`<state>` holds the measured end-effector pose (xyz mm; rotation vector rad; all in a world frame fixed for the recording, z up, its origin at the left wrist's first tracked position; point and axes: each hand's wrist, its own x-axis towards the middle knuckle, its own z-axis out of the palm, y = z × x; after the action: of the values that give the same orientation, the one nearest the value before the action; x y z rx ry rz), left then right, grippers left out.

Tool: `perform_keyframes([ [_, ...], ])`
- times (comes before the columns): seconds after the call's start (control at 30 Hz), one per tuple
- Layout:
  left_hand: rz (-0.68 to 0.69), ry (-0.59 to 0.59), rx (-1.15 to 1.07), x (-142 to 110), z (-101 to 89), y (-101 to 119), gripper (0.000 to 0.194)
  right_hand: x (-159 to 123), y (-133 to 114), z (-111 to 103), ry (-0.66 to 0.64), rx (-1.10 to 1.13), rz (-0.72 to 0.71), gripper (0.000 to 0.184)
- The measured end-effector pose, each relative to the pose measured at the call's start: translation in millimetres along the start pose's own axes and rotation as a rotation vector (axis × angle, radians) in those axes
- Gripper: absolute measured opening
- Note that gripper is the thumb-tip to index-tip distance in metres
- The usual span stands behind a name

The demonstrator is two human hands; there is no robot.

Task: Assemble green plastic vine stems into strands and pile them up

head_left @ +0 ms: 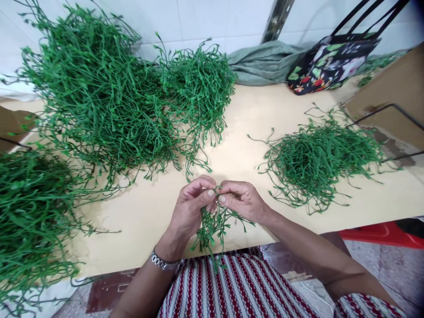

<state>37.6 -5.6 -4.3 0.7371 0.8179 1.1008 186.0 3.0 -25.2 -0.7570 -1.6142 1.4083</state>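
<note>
While the left hand (190, 205) and the right hand (245, 201) pinched close together, a small bunch of green stems (208, 229) hung below

Far to the left of the bunch, a front heap of bud-tipped stems (29, 221) ran out of view. Behind that, a piece of brown cardboard (15, 126) was cut off too. Farther back on the bunch's left rose the largest heap (96, 88), so tangled with the middle heap (198, 84) beyond the bunch that no border could be made out.

Just left of the bunch's top, the left thumb and forefinger pinched the gathered stems; the other fingers were partly hidden. At that top a small green loop (217, 190) showed between the fingertips, too small to tell as bent stem or tie. Just right of it, the right thumb and forefinger were pressed together, apparently on a stem end. The step in hand looked like fine fingertip work at the loop; the next move seemed to call for a firm left pinch and small, careful motions from the right.

Well to the bunch's right lay another heap (321, 159) on the pale tabletop (142, 221); past it, a cardboard box (394, 97) was cut off, its inside unseen.
</note>
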Motion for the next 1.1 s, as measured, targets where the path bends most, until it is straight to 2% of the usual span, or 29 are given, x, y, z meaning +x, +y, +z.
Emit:
perform_keyframes([
  [0.13,-0.035,0.017,-0.091,-2,4.1,-1,0.008,2,-2,-3,-0.029,-0.228,-0.25,0.013],
  [0.2,-0.086,0.01,-0.136,-2,5.2,-1,0.009,3,-3,-3,-0.046,-0.296,-0.304,0.014],
  [0.33,-0.148,-0.004,-0.211,-1,6.4,-4,0.009,2,-2,-1,0.006,-0.34,-0.363,0.015],
  [0.73,-0.148,0.084,-0.317,1,17.0,-10,0.012,0,1,9,0.171,-0.342,-0.326,0.013],
  [0.83,-0.121,0.044,-0.21,2,13.7,-6,0.013,0,-2,8,0.148,-0.392,-0.328,0.012],
  [0.97,0.016,0.015,0.042,3,6.9,2,0.013,3,-5,5,0.08,-0.43,-0.261,0.01],
  [1.1,0.079,-0.073,0.188,1,-0.2,6,0.011,5,-8,5,0.104,-0.387,-0.17,0.01],
])
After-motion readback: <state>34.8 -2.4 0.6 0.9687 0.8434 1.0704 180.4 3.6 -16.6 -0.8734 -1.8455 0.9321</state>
